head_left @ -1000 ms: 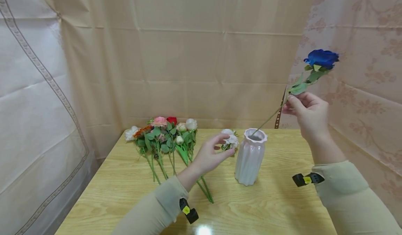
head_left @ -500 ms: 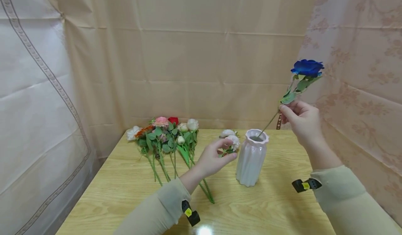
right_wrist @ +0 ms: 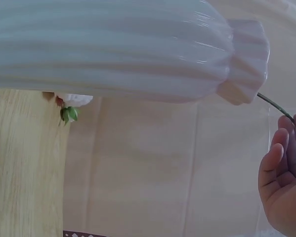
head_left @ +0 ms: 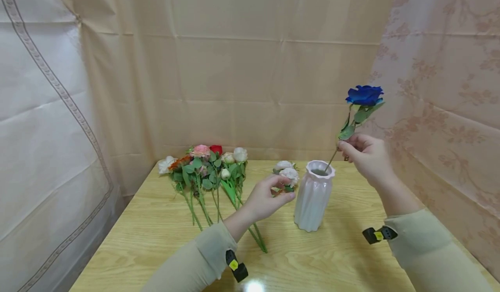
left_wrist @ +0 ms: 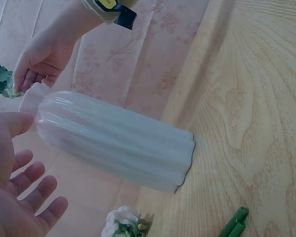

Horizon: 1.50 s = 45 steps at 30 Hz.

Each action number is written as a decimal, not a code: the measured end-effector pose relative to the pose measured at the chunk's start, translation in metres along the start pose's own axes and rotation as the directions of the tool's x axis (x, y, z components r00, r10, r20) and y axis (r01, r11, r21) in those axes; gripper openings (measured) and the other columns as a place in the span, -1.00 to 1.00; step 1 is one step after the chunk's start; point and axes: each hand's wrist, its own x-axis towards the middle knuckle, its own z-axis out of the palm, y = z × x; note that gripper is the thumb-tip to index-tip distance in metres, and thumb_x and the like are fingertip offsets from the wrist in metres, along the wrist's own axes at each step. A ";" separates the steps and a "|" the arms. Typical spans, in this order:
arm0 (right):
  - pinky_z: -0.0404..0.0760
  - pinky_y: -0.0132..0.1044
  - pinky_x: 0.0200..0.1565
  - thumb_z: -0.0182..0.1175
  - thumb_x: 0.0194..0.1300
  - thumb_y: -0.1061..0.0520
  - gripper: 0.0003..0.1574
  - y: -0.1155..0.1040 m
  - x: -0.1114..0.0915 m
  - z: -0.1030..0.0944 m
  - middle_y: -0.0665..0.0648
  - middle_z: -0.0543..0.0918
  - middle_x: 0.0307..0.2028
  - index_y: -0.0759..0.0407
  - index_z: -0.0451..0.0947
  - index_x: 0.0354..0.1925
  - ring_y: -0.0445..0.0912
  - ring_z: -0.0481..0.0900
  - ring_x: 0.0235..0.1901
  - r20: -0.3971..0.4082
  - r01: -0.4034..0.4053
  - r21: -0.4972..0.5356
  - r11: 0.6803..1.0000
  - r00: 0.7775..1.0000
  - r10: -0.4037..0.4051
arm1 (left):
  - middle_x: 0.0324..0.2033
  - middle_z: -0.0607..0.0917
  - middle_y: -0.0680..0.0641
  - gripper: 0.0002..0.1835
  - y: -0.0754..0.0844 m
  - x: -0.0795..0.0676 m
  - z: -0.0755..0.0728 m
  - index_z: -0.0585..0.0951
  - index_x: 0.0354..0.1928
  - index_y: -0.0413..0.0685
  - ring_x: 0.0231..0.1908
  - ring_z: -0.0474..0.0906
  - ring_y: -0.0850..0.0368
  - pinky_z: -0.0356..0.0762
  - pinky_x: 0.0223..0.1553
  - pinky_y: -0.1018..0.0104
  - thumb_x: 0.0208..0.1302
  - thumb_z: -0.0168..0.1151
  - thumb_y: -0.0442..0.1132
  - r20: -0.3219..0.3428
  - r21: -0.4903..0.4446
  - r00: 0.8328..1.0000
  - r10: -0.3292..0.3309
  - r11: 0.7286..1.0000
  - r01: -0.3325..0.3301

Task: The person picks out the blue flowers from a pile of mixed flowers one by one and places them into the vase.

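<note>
A blue rose (head_left: 365, 96) with green leaves is pinched by its stem in my right hand (head_left: 367, 159). The lower stem (right_wrist: 276, 106) enters the mouth of a glossy white fluted vase (head_left: 314, 201), which stands upright on the table; the stem's end is hidden inside. Beside the vase on the left, my left hand (head_left: 269, 196) is held with fingers spread in a loose curve and nothing between them. In the left wrist view its thumb (left_wrist: 20, 122) overlaps the vase's neck. White flowers (head_left: 289, 175) lie just behind the left hand.
Several stemmed flowers (head_left: 201, 170), pink, red, orange and white, lie in a pile at the back left, with green stems (head_left: 258, 235) pointing toward the front. The wooden table (head_left: 304, 266) is backed by a beige curtain (head_left: 265, 75), and a floral cloth hangs on the right.
My right hand has moved down and left, lowering the blue rose so more of its stem is inside the vase. The left hand has shifted slightly right and then stayed beside the vase.
</note>
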 end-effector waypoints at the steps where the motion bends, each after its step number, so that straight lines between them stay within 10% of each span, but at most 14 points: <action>1: 0.58 -0.42 -0.48 0.22 0.50 0.02 -0.65 0.000 0.000 0.001 0.11 0.68 -0.49 0.32 0.68 -0.23 0.04 0.57 -0.48 0.007 0.008 -0.009 1.000 1.000 -0.008 | 0.01 0.64 0.11 -0.64 0.000 0.000 0.000 0.65 0.12 0.01 -0.03 0.56 0.21 0.58 -0.04 0.29 0.36 0.38 -0.06 0.002 0.001 1.000 -0.001 1.000 0.001; 12: 0.49 -0.34 -0.57 0.28 0.45 0.10 -0.73 0.000 -0.003 0.010 0.12 0.64 -0.50 0.23 0.67 -0.38 -0.10 0.50 -0.54 0.112 0.083 -0.061 0.995 0.991 -0.076 | 0.03 0.64 0.09 -0.65 -0.003 -0.002 0.001 0.66 0.10 -0.02 -0.01 0.55 0.19 0.60 0.00 -0.02 0.33 0.40 -0.10 0.016 0.011 1.000 0.007 1.000 -0.007; 30: 0.39 -0.34 -0.59 0.36 0.34 0.19 -0.86 0.002 -0.015 0.015 0.09 0.56 -0.55 0.25 0.64 -0.33 -0.14 0.39 -0.59 0.263 0.041 -0.051 0.998 0.964 -0.026 | 0.03 0.61 0.09 -0.60 -0.007 -0.009 -0.001 0.64 0.15 0.05 0.07 0.55 -0.03 0.58 0.02 0.14 0.36 0.37 0.01 0.080 0.062 0.995 -0.056 0.997 0.051; 45: 0.46 -0.36 -0.54 0.30 0.42 0.17 -0.87 0.010 -0.023 0.009 0.07 0.64 -0.46 0.24 0.70 -0.21 -0.12 0.47 -0.52 0.203 0.060 -0.031 0.998 0.978 -0.052 | 0.07 0.61 0.09 -0.61 -0.010 -0.011 -0.002 0.63 0.15 0.05 0.05 0.56 0.10 0.59 0.03 0.12 0.36 0.38 0.00 0.090 0.077 0.993 -0.070 0.995 0.064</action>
